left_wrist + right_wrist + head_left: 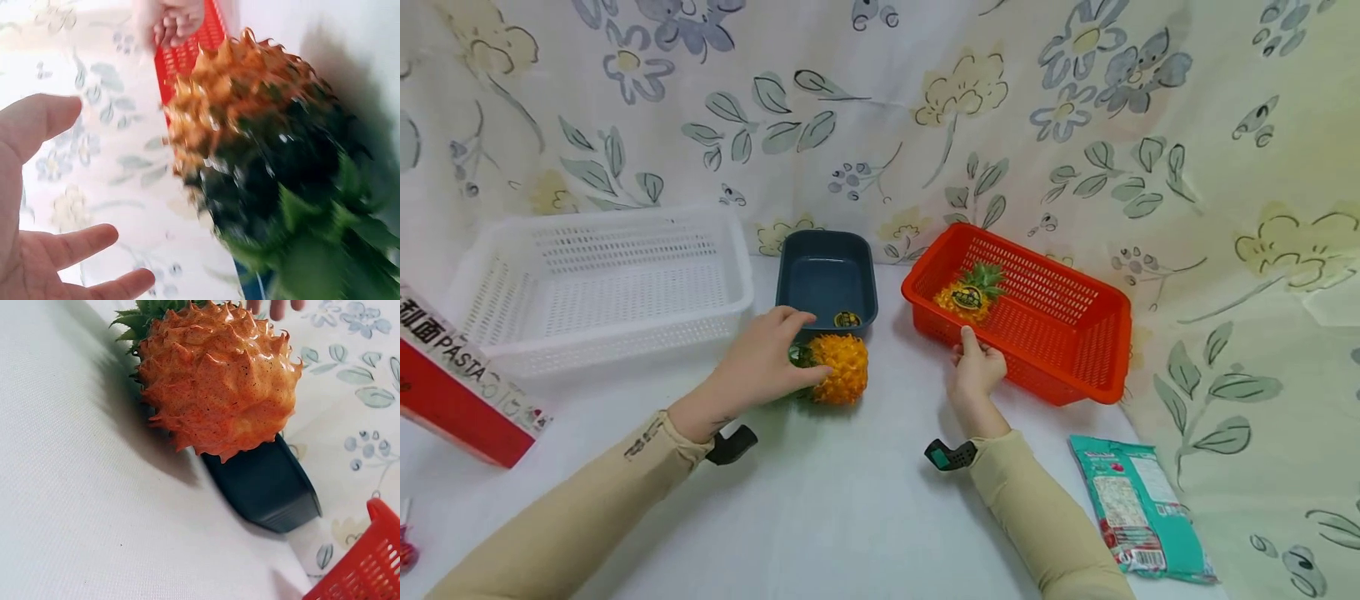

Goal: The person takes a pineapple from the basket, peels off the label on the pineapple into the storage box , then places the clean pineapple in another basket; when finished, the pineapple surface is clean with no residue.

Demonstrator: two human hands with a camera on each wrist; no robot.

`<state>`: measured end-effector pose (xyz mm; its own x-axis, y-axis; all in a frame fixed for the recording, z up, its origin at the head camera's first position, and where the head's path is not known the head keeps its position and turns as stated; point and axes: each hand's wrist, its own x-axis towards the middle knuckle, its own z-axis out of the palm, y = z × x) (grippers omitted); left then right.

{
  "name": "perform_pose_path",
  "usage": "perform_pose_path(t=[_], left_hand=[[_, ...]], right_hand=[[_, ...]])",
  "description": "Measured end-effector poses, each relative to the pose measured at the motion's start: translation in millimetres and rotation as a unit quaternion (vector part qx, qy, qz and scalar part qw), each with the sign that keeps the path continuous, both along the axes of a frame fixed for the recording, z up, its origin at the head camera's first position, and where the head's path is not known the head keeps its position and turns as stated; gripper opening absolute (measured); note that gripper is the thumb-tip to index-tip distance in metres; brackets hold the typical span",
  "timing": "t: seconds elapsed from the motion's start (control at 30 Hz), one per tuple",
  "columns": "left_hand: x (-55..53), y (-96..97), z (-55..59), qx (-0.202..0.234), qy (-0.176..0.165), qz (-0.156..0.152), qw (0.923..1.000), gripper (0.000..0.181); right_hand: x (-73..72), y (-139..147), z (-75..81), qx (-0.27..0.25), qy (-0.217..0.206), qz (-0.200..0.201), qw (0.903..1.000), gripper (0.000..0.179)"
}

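Observation:
An orange-yellow toy-like pineapple [846, 371] with a green leafy crown lies on the white cloth, against the near end of a dark blue tray [827, 287]. My left hand [767, 358] reaches over its crown end, thumb and fingers spread apart. In the left wrist view, those fingers [87, 247] stand beside the pineapple [250, 119] without gripping it. My right hand [977, 367] holds the near rim of a red basket [1075, 367], thumb at the rim and the other fingers curled below. Inside that basket sits another pineapple [966, 298] with a black-and-yellow label.
A white perforated basket [625, 333] stands at the back left. Beside it is a red pasta box [467, 392], with a lollipop [406, 550] at the left edge. A teal snack packet [1142, 504] lies at the right. Flowered cloth [880, 108] hangs behind.

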<state>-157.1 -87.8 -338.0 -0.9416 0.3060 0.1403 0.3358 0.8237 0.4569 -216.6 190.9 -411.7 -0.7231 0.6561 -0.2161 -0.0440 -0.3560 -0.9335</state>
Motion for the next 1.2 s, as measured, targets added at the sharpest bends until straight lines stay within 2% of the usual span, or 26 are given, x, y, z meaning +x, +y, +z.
perform_pose_path(t=[0.13,0.27,0.43,0.53,0.7,0.97,1.2], left_hand=[[-8.8,17.8,2.4,-0.059,0.010,-0.023,0.9979,0.075],[-20.1,29.9,-1.3,-0.102,-0.005,-0.054,0.9933,0.079],[-35.3,41.8,-12.1,-0.165,-0.027,-0.100,0.9809,0.088],[-40.3,46.8,-17.7,-0.197,-0.034,-0.119,0.9724,0.091],[-41.2,49.7,-21.2,-0.221,-0.035,-0.142,0.9642,0.088],[-38.6,42.7,-23.3,-0.213,-0.017,-0.189,0.9583,0.076],[-33.0,32.8,-20.0,-0.222,-0.003,-0.235,0.9465,0.068]], right_hand=[[-1.3,-0.7,-2.4,-0.008,0.016,-0.006,0.9998,0.024],[-2.6,-0.7,-3.5,-0.006,0.024,-0.005,0.9997,0.023],[-2.1,-0.2,-3.0,0.000,0.018,-0.003,0.9998,0.023],[-2.1,0.5,-3.3,0.002,0.013,0.001,0.9999,0.023],[-2.1,1.0,-3.5,0.003,0.005,0.003,1.0000,0.024],[-2.0,1.0,-2.5,0.004,0.011,0.001,0.9999,0.021],[-1.2,0.5,-1.8,-0.003,0.013,0.002,0.9999,0.024]])
